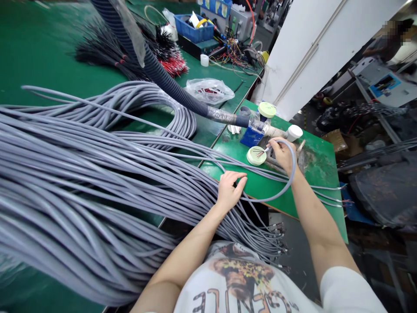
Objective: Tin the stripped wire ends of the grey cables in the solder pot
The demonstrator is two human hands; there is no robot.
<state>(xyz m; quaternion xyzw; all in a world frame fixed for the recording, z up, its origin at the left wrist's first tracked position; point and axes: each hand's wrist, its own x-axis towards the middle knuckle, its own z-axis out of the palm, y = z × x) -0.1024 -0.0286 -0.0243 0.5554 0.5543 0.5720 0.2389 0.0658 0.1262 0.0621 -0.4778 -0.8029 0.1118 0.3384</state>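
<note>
My right hand pinches a grey cable close to its stripped end. Thin bare-ended wires fan out from that end over a pale round tub, whether touching its contents I cannot tell. From the hand the cable bends in a wide loop back toward my left hand. My left hand rests over the grey cable bundle, thumb and forefinger curved with their tips close together, nothing visible between them. Several cable ends with exposed wires hang below the bench edge by my shirt.
A ribbed dark hose crosses above the bench to a blue box. Beside it stand a pale-lidded container and a white cap. Behind lie black wire bundles, a plastic bag and a blue bin. A person is at far right.
</note>
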